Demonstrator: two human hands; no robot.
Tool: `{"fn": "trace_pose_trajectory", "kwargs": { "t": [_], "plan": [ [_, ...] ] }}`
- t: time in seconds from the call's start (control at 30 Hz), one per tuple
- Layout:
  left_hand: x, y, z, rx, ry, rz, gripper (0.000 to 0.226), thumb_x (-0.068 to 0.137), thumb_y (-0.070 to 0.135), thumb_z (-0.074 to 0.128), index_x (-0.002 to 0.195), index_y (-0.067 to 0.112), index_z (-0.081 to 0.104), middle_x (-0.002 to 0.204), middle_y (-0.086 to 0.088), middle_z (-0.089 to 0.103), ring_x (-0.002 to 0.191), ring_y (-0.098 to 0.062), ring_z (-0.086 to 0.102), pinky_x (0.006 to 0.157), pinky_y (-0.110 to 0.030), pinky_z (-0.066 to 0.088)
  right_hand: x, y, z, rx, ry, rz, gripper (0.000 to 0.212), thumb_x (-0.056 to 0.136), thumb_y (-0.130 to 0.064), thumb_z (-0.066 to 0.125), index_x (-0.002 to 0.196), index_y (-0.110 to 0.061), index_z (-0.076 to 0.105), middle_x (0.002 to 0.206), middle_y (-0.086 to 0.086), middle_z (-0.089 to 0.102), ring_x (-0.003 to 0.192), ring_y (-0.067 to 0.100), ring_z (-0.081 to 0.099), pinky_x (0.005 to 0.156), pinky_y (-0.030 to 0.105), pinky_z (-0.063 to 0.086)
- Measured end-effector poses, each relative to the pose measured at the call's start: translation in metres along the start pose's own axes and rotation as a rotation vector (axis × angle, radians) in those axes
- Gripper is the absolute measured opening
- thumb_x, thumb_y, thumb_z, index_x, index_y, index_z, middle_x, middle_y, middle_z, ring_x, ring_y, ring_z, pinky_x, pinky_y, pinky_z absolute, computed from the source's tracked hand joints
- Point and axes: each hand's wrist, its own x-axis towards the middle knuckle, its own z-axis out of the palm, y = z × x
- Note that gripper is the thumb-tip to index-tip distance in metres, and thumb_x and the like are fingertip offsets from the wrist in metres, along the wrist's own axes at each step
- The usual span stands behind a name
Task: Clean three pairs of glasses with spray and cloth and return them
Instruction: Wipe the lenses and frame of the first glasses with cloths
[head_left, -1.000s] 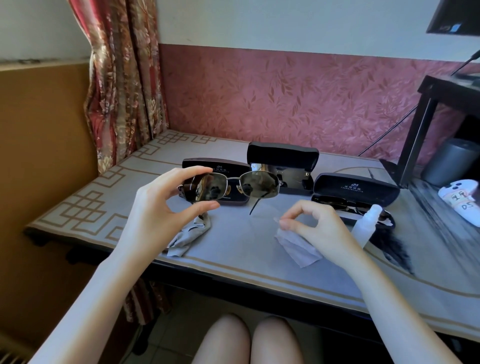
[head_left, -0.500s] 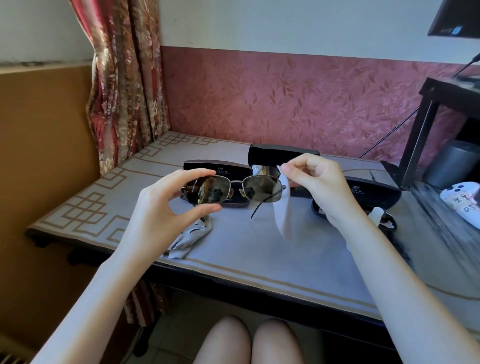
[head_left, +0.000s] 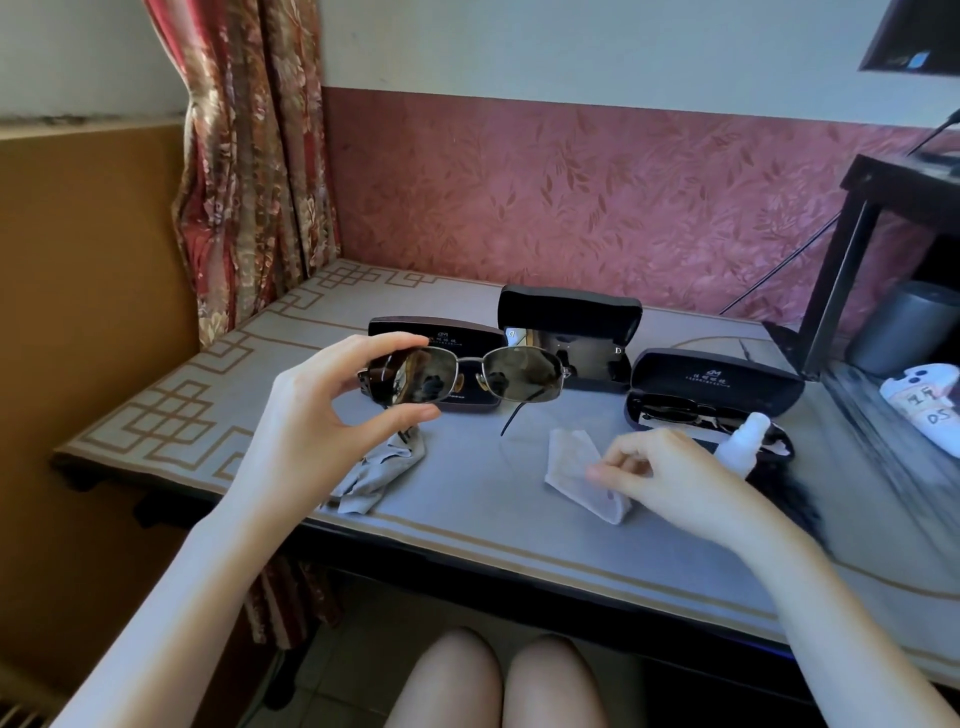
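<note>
Sunglasses (head_left: 467, 374): held up over the middle of the desk (head_left: 483, 525), one lens pinched between thumb and fingers of the left hand (head_left: 322, 415).
Right hand (head_left: 670, 478): low near the front edge, fingers curled at the white cloth (head_left: 571, 462) lying there; blur hides whether it grips.
Grey cloth (head_left: 379, 467): crumpled, front-left.
Spray bottle (head_left: 743, 441): just beside the open case (head_left: 717, 384), right side.

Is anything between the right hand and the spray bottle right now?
Nothing visible. The spray bottle stands just right of the right hand, by the open case; the white wipe lies on the hand's other side.
</note>
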Motion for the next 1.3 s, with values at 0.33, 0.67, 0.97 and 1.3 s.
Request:
{"fn": "trace_pose_trajectory", "kwargs": {
  "t": [0.33,0.67,0.97,1.3],
  "plan": [
    [-0.002,0.002,0.003,-0.008,-0.010,0.000,0.052,0.070,0.046,0.071,0.119,0.030,0.064,0.109,0.022,0.065,0.111,0.002,0.058,0.098,-0.019,0.045,0.007,0.000,0.006,-0.062,0.055,0.060,0.014,0.084,-0.032,0.073,0.094,-0.026,0.065,0.084,-0.011,0.059,0.076,0.002,0.052,0.069,0.022,0.042],
    [-0.001,0.003,0.005,0.004,-0.014,0.013,0.051,0.069,0.047,0.071,0.118,0.032,0.063,0.110,0.023,0.063,0.107,0.005,0.058,0.094,-0.016,0.045,0.009,0.007,0.014,-0.023,0.120,0.169,0.012,0.084,-0.024,0.074,0.081,-0.020,0.063,0.079,-0.008,0.057,0.073,0.005,0.050,0.063,0.019,0.038],
    [0.000,0.003,0.005,0.011,-0.015,0.026,0.051,0.070,0.049,0.070,0.117,0.034,0.062,0.112,0.024,0.062,0.106,0.004,0.058,0.093,-0.018,0.046,0.001,0.007,0.009,0.013,0.338,0.177,0.017,0.076,-0.033,0.079,0.067,-0.024,0.068,0.065,-0.009,0.066,0.085,-0.002,0.051,0.093,0.035,0.022],
    [0.001,0.005,0.003,0.020,-0.022,0.029,0.051,0.070,0.047,0.070,0.118,0.032,0.063,0.110,0.022,0.064,0.108,0.003,0.058,0.095,-0.021,0.047,0.001,-0.011,0.001,0.007,0.490,0.022,0.013,0.085,-0.044,0.066,0.072,-0.042,0.067,0.080,-0.022,0.068,0.088,0.001,0.060,0.101,0.050,0.025]
  ]
}}
